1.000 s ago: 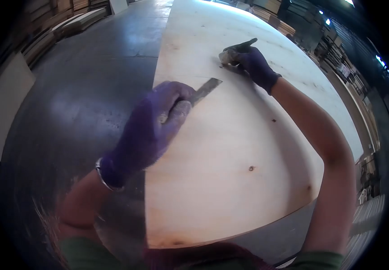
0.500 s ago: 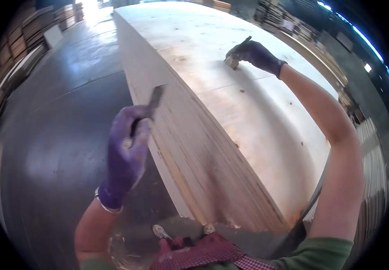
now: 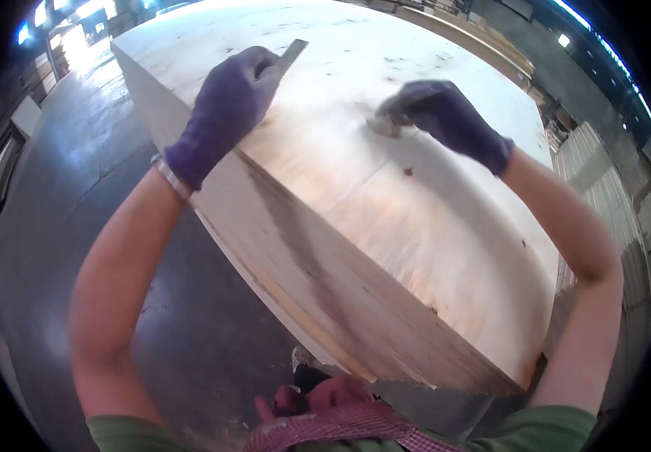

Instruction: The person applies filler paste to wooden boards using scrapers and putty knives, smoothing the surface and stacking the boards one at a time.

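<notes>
A tall stack of plywood sheets (image 3: 303, 260) stands in front of me, its pale top sheet (image 3: 386, 218) marked with small dark knots and brownish patches. My left hand (image 3: 227, 105), in a purple glove, is closed around a flat putty knife (image 3: 294, 54) whose blade points up and away, over the left edge of the stack. My right hand (image 3: 450, 117), gloved too, is low over the top sheet. Its fingers pinch a pale, putty-like lump (image 3: 387, 120), blurred by motion. Whether the lump touches the wood I cannot tell.
Grey concrete floor (image 3: 69, 226) runs along the left of the stack. More stacked sheets (image 3: 593, 173) stand close on the right, and stacked boards (image 3: 484, 41) lie beyond the far edge. My shoe (image 3: 301, 358) is by the stack's near base.
My left hand has risen from beside the stack to above its edge, carrying the putty knife. My right hand has shifted slightly down and right in view. The camera view has turned.
</notes>
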Available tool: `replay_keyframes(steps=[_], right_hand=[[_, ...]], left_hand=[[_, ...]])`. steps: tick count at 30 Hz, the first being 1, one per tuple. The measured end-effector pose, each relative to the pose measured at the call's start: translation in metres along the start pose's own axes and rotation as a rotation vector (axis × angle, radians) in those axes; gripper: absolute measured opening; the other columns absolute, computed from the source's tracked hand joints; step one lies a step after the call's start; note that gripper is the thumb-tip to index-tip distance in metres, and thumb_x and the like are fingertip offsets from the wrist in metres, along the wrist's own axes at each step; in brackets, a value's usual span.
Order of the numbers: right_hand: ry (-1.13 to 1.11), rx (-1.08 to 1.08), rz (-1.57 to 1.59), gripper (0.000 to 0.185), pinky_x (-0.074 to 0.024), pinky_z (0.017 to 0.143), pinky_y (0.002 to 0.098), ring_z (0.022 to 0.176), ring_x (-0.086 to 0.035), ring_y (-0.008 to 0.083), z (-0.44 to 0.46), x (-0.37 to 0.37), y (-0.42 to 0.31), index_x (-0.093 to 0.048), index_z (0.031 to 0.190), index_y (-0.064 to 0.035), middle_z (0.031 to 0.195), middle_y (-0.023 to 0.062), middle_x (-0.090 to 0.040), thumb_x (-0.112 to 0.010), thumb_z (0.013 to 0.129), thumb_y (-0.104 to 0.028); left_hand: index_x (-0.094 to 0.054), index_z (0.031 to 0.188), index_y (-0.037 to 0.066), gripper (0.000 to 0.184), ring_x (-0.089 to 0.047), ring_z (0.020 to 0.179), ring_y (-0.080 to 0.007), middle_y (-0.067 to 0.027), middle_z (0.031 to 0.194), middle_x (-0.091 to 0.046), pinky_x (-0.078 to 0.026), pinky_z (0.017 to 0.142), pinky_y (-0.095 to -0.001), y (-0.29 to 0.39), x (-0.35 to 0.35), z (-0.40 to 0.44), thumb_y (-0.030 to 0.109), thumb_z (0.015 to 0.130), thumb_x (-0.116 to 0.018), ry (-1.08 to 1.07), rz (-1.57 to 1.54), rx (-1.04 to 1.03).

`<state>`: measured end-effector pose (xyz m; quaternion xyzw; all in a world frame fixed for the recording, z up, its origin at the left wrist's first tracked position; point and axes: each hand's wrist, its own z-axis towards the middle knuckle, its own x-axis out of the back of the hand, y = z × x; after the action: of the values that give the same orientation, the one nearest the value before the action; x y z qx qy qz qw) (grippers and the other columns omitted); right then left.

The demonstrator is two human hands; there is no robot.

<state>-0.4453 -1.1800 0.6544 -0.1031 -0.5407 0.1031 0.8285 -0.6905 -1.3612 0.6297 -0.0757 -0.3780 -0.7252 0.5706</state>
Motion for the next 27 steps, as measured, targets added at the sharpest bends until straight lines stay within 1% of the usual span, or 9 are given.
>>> replay_keyframes(steps=[4, 8, 10, 14, 15, 16, 22, 24, 27], right_hand=[[-0.142, -0.359, 0.621, 0.015, -0.0499, 0.078, 0.0277, 0.085, -0.061, 0.0137, -0.051, 0.031, -0.019, -0.069, 0.101, 0.0002, 0.093, 0.0045, -0.067, -0.063, 0.089, -0.006], [0.094, -0.499, 0.495, 0.033, -0.0472, 0.081, 0.0262, 0.092, -0.060, 0.0144, -0.073, 0.046, -0.039, -0.059, 0.122, 0.0008, 0.106, 0.0084, -0.067, -0.058, 0.095, -0.019], [0.174, -0.537, 0.554, 0.036, -0.0459, 0.081, 0.0251, 0.093, -0.058, 0.0132, -0.080, 0.046, -0.027, -0.059, 0.122, 0.0002, 0.107, 0.0068, -0.066, -0.057, 0.096, -0.024], [0.262, -0.709, 0.442, 0.041, -0.0444, 0.082, 0.0246, 0.097, -0.055, 0.0113, -0.045, 0.039, -0.039, -0.058, 0.124, -0.0009, 0.109, 0.0045, -0.061, -0.056, 0.096, -0.031], [0.283, -0.758, 0.484, 0.042, -0.0445, 0.084, 0.0245, 0.098, -0.055, 0.0107, -0.033, 0.035, -0.034, -0.057, 0.126, -0.0009, 0.112, 0.0051, -0.060, -0.056, 0.096, -0.031], [0.277, -0.743, 0.488, 0.042, -0.0445, 0.084, 0.0245, 0.098, -0.055, 0.0107, -0.015, 0.027, -0.031, -0.057, 0.126, -0.0009, 0.112, 0.0051, -0.060, -0.056, 0.096, -0.031], [0.285, -0.756, 0.609, 0.037, -0.0505, 0.085, 0.0272, 0.102, -0.058, 0.0141, 0.108, -0.035, -0.023, -0.056, 0.127, 0.0007, 0.114, 0.0064, -0.060, -0.054, 0.097, -0.020], [0.001, -0.178, -0.123, 0.035, -0.0514, 0.087, 0.0260, 0.101, -0.060, 0.0140, 0.169, -0.059, 0.008, -0.057, 0.127, 0.0032, 0.115, 0.0075, -0.062, -0.056, 0.096, -0.015], [0.243, -0.525, 0.662, 0.036, -0.0529, 0.088, 0.0261, 0.101, -0.062, 0.0153, 0.274, -0.114, 0.046, -0.058, 0.124, 0.0072, 0.114, 0.0102, -0.064, -0.060, 0.095, -0.014]], left_hand=[[-0.068, 0.092, 0.006, 0.018, -0.065, 0.072, -0.0331, -0.0171, 0.076, -0.068, -0.052, 0.074, -0.0437, -0.017, -0.049, 0.061, 0.015, 0.086, -0.055, -0.257, 0.180, -0.091], [-0.068, 0.091, 0.006, 0.015, -0.064, 0.083, -0.0326, -0.0170, 0.086, -0.066, -0.051, 0.075, -0.0402, -0.022, -0.101, 0.074, 0.016, 0.085, -0.058, -0.252, 0.205, -0.480], [-0.068, 0.088, 0.007, 0.013, -0.063, 0.084, -0.0324, -0.0145, 0.088, -0.065, -0.051, 0.075, -0.0406, -0.017, -0.130, 0.059, 0.015, 0.084, -0.058, -0.137, -0.435, -0.689], [-0.061, 0.098, 0.014, 0.012, -0.061, 0.089, -0.0247, -0.0056, 0.094, -0.059, -0.052, 0.073, -0.0396, 0.039, -0.063, -0.011, 0.014, 0.086, -0.057, -0.319, -0.613, -0.937], [-0.057, 0.100, 0.015, 0.014, -0.061, 0.090, -0.0211, -0.0050, 0.095, -0.058, -0.053, 0.073, -0.0360, 0.045, -0.027, -0.016, 0.013, 0.086, -0.056, -0.719, -0.470, -0.884], [-0.057, 0.079, 0.008, 0.006, -0.062, 0.081, -0.0241, -0.0073, 0.086, -0.059, -0.052, 0.073, -0.0384, 0.038, -0.003, -0.020, 0.012, 0.083, -0.059, -0.710, -0.450, -0.948], [-0.066, 0.108, 0.005, 0.027, -0.063, 0.091, -0.0199, -0.0083, 0.102, -0.065, -0.051, 0.081, -0.0350, -0.165, 0.067, 0.063, 0.005, 0.083, -0.057, -0.533, -0.337, -0.464], [-0.065, 0.107, 0.003, 0.020, -0.058, 0.085, -0.0134, -0.0059, 0.100, -0.065, -0.049, 0.076, -0.0289, -0.278, 0.079, 0.119, 0.011, 0.091, -0.057, -0.325, -0.172, -0.327], [-0.064, 0.105, 0.000, 0.021, -0.062, 0.084, -0.0206, -0.0111, 0.092, -0.066, -0.049, 0.078, -0.0318, -0.428, 0.114, 0.179, 0.016, 0.092, -0.059, -0.128, 0.054, -0.122]])
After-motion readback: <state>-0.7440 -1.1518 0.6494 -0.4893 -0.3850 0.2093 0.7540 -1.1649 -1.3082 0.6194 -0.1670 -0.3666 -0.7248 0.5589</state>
